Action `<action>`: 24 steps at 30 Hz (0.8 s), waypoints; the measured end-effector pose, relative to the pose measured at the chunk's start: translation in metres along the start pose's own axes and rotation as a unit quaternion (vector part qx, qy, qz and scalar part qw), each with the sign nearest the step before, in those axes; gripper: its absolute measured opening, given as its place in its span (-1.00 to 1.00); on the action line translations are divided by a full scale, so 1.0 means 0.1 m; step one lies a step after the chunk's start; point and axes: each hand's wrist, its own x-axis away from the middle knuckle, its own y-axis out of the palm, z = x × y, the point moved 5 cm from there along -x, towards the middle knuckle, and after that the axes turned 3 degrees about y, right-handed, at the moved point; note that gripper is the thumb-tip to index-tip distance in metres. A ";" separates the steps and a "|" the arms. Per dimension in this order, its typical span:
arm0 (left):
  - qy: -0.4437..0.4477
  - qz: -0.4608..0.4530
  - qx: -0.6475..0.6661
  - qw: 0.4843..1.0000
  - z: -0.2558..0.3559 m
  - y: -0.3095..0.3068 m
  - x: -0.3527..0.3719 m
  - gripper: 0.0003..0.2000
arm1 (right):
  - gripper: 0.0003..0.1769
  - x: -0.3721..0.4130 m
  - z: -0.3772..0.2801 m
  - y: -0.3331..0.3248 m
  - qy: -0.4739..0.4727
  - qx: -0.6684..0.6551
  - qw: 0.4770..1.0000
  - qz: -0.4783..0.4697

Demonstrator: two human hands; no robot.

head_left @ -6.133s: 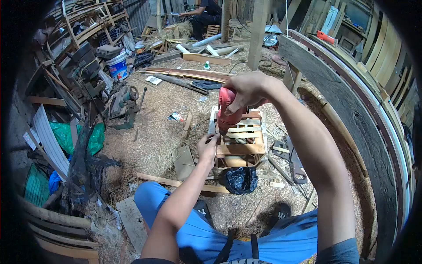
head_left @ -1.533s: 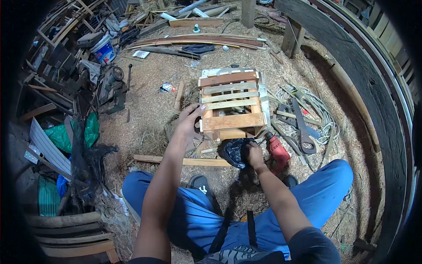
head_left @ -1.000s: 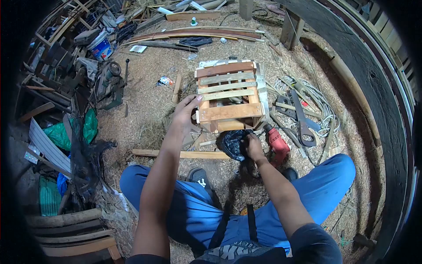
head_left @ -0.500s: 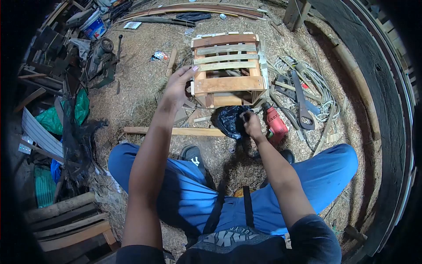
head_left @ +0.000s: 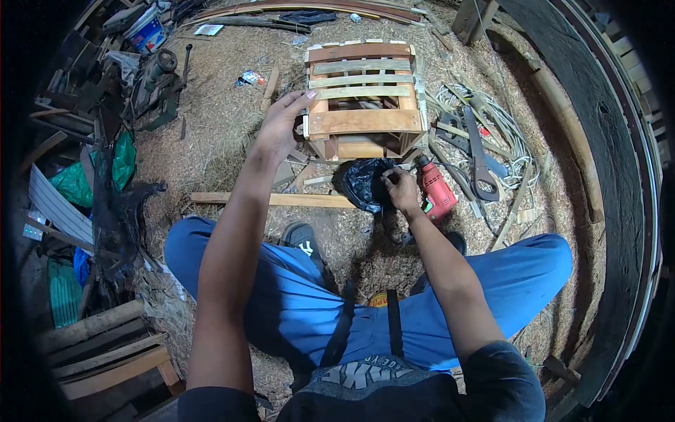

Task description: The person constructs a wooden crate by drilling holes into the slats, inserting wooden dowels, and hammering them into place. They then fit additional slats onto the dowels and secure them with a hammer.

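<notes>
A slatted wooden crate [head_left: 365,121] stands on the ground in front of me. My left hand [head_left: 281,126] grips its left side, with the thumb on the end of a pale slat [head_left: 362,92]. Below the crate's near side lies a black plastic bag [head_left: 362,186], its mouth open. My right hand [head_left: 402,190] is at the bag's right edge, fingers pinched together; whatever is between them is too small to make out. Just right of that hand, a red power drill [head_left: 437,191] lies on the ground, its tip toward the crate.
A handsaw [head_left: 481,162] and a coiled pale cable [head_left: 524,141] lie at the right. A long wooden strip [head_left: 281,200] lies before my feet. Scrap and a green plastic sheet [head_left: 77,184] crowd the left. Long boards [head_left: 316,10] lie at the far end.
My right hand has stayed at the bag with its fingers pinched, shifting only slightly. The left hand keeps its hold on the crate. The whole view has shifted a little.
</notes>
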 end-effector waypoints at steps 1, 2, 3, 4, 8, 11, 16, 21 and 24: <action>-0.004 0.008 -0.006 1.000 0.01 0.01 0.01 -0.59 | -0.84 0.00 0.03 0.01 0.009 -0.068 0.998 0.001; -0.008 0.015 -0.012 1.000 0.03 0.03 0.03 -0.59 | -0.87 0.00 0.07 0.02 0.018 -0.136 0.991 0.002; -0.007 0.014 -0.011 1.000 0.01 0.03 0.02 -0.59 | -0.87 0.01 0.02 0.01 0.017 -0.135 0.991 0.003; -0.003 0.016 0.006 1.000 0.01 0.03 0.02 -0.62 | -0.89 0.03 -0.03 -0.02 0.017 -0.190 0.981 0.013; -0.003 0.039 0.014 0.999 0.03 0.04 0.04 -0.64 | -0.87 0.06 -0.36 -0.22 0.006 -0.136 0.990 0.028; -0.014 0.026 0.010 1.000 0.02 0.03 0.03 -0.65 | -0.85 0.10 -0.78 -0.42 0.005 -0.136 0.991 0.004; -0.004 0.035 -0.021 0.999 -0.02 -0.02 -0.02 -0.62 | -0.94 0.19 -1.48 -0.67 -0.140 -0.178 0.972 -0.069; 0.003 0.048 -0.024 0.999 0.04 0.03 0.05 -0.70 | -0.92 0.29 -2.40 -1.19 -0.243 -0.195 0.949 -0.046; 0.007 0.046 -0.036 0.998 0.06 0.05 0.07 -0.67 | -0.93 0.13 -2.74 -1.42 -0.289 -0.178 0.941 -0.015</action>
